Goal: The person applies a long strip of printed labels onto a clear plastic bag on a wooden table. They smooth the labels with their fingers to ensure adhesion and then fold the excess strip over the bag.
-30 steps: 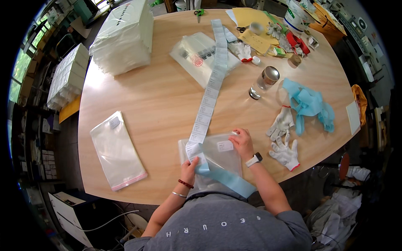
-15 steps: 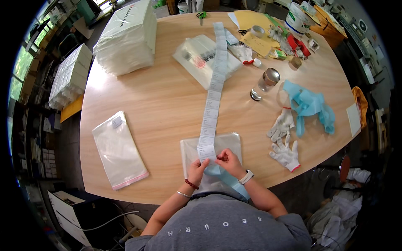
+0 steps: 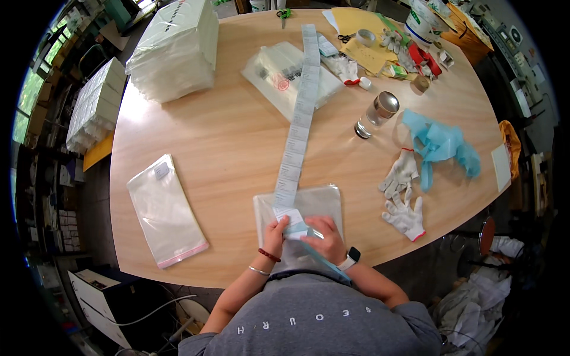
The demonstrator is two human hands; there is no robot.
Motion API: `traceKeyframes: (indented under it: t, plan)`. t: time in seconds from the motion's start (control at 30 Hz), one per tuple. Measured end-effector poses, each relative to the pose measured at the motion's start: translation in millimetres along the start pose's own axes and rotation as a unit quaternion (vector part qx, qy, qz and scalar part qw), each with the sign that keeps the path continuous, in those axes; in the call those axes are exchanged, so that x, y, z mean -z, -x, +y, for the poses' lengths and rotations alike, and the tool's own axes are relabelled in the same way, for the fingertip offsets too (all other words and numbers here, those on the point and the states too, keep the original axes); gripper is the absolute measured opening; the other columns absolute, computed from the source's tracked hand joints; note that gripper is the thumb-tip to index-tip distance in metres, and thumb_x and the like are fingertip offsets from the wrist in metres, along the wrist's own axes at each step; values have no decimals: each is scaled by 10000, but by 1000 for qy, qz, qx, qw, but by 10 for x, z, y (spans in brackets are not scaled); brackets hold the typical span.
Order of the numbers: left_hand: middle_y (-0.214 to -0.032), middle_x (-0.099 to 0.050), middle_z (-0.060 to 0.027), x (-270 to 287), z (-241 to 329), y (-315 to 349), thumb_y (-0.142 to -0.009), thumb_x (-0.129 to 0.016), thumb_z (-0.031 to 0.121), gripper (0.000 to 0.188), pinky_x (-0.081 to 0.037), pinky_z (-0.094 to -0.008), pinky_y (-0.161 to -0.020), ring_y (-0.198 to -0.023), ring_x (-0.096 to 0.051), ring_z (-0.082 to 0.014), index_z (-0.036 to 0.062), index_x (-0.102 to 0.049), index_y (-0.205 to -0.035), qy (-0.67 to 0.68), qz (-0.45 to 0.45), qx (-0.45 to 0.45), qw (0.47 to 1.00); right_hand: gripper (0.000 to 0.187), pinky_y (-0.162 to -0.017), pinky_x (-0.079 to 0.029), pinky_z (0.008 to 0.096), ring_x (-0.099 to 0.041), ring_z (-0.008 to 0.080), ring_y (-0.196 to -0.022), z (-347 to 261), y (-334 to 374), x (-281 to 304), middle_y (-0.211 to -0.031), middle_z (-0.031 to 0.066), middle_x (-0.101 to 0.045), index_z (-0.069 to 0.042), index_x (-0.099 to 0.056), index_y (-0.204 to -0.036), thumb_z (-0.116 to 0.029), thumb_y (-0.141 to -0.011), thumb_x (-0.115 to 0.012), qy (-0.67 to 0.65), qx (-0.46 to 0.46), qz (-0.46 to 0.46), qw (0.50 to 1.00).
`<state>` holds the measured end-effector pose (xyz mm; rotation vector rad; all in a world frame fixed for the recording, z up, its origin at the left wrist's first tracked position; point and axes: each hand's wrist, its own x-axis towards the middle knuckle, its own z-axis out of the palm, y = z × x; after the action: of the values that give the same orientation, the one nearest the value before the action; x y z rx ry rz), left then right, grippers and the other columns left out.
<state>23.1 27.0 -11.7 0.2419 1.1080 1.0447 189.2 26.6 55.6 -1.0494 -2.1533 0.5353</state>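
Observation:
A long white label strip (image 3: 295,139) runs up the table, its near end folded over to a pale blue backing (image 3: 325,258) that trails toward my lap. My left hand (image 3: 274,237) pinches the strip's near end at its left edge. Against the other edge is my right hand (image 3: 326,238), slightly blurred, its thumb and forefinger apart beside the top label. Under both hands lies a clear plastic bag stack (image 3: 325,199), partly covered by them.
At left lies another plastic bag stack (image 3: 166,207) bearing a small label. White gloves (image 3: 405,216), a blue crumpled sheet (image 3: 439,142) and a glass bottle (image 3: 375,115) occupy the right. Beyond are a printed bag pile (image 3: 276,71), a tall package stack (image 3: 178,53) and green scissors (image 3: 284,14).
The strip's near end has shifted slightly left and folded, showing its blue backing. My right hand has turned, and its fingers have spread from a pinch.

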Motion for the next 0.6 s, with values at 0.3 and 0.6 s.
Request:
traceKeyframes:
  t: [0.3,0.6]
  plan:
    - [-885,-604,-22,169,51,-4,-845,-551,239,235,-457,-238,-669,-795,-567,-102,28,-582,-942,43,5,14,999,95,-575,-457,245,-575,135,-611,752,57,30,-680,82,-613,3,-624,-838,-41,-761,-590,-177,-382,119,900]
    - [-899,-603,-32,184,7,9,-848,-545,228,226,-456,-239,-702,-809,-566,-108,27,-564,-951,29,9,25,999,154,-572,-466,310,-572,223,-609,878,-61,-147,-737,103,-600,1,-607,-814,-100,-707,-651,-38,-296,69,952]
